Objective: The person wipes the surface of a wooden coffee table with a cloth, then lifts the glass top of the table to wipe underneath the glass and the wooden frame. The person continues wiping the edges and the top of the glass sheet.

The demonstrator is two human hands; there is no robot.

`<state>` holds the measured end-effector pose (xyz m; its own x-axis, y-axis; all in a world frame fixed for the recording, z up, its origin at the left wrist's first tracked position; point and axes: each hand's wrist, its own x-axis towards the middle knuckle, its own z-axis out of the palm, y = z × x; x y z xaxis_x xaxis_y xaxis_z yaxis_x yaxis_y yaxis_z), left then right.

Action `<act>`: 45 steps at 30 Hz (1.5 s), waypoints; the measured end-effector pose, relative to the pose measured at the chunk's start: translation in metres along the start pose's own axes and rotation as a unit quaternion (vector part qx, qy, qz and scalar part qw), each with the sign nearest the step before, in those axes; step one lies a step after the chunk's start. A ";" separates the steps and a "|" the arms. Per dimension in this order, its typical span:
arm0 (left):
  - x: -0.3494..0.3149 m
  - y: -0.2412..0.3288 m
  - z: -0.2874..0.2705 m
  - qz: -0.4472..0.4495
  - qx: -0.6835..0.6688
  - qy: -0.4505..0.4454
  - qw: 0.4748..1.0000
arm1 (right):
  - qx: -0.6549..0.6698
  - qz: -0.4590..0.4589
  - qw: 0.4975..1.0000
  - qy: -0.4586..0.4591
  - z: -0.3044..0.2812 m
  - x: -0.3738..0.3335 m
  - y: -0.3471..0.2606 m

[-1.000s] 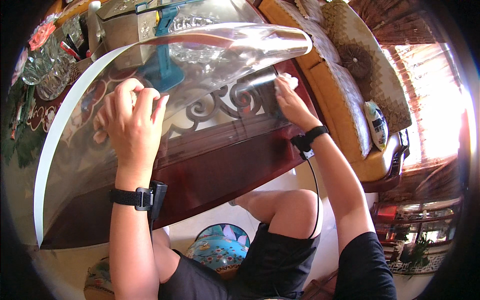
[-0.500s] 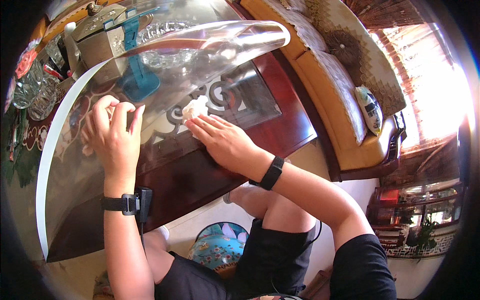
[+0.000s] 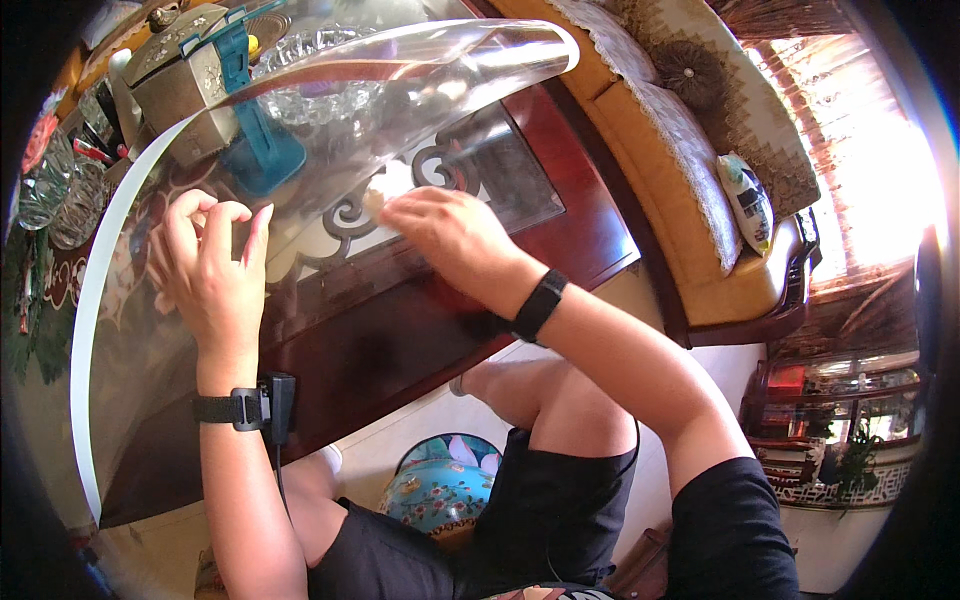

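Note:
A clear plastic sheet point(image 3: 300, 210) with a pale edge lies over the dark red wooden table point(image 3: 400, 352), its far part bent up in a curve. On its left portion rests my left hand point(image 3: 212, 270), fingers bent and apart, gripping nothing that I can see. My right hand point(image 3: 455, 238) pinches a crumpled white tissue point(image 3: 390, 187) above the table's patterned inset panel point(image 3: 450, 165). Some of the fingers around the tissue are blurred. Black straps circle both wrists, the left one carrying a small black box point(image 3: 281, 407).
Behind the sheet stand a blue plastic stand point(image 3: 258, 150), a metallic box point(image 3: 190, 85) and a cut-glass bowl point(image 3: 325, 95). Glass vessels point(image 3: 75, 205) crowd the left. A yellow sofa point(image 3: 640, 150) borders the right side. Below is a blue floral stool point(image 3: 440, 490).
My right hand has risen slightly and shifted up and right, its fingers now bunched on the tissue instead of lying flat. My left hand stays bent, a little further left in view.

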<state>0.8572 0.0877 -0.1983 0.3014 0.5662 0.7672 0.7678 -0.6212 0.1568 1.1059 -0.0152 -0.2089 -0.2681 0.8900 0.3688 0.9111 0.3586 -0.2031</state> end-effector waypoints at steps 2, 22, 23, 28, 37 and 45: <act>0.002 0.000 -0.004 0.004 0.003 -0.002 1.000 | -0.077 0.055 0.995 -0.019 -0.004 -0.010 0.031; 0.003 -0.005 -0.005 -0.011 -0.028 -0.005 1.000 | -0.218 0.134 0.961 -0.107 0.021 0.034 0.031; 0.002 -0.004 -0.003 -0.014 -0.035 -0.004 0.999 | -0.242 0.125 0.958 -0.090 0.023 0.033 0.017; 0.006 0.002 -0.004 -0.018 -0.070 -0.008 0.997 | -0.217 0.065 0.973 -0.050 0.021 0.022 0.022; 0.004 0.000 -0.003 -0.025 -0.057 -0.007 0.998 | 0.075 0.291 0.947 -0.113 -0.045 0.012 0.006; 0.002 -0.002 0.002 -0.026 -0.069 -0.007 0.997 | 0.192 0.142 0.966 -0.097 -0.035 0.015 0.017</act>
<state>0.8571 0.0908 -0.1982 0.2722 0.6067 0.7469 0.6982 -0.6587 0.2806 1.1280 -0.0056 -0.1744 -0.1110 0.9906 0.0795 0.7835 0.1364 -0.6063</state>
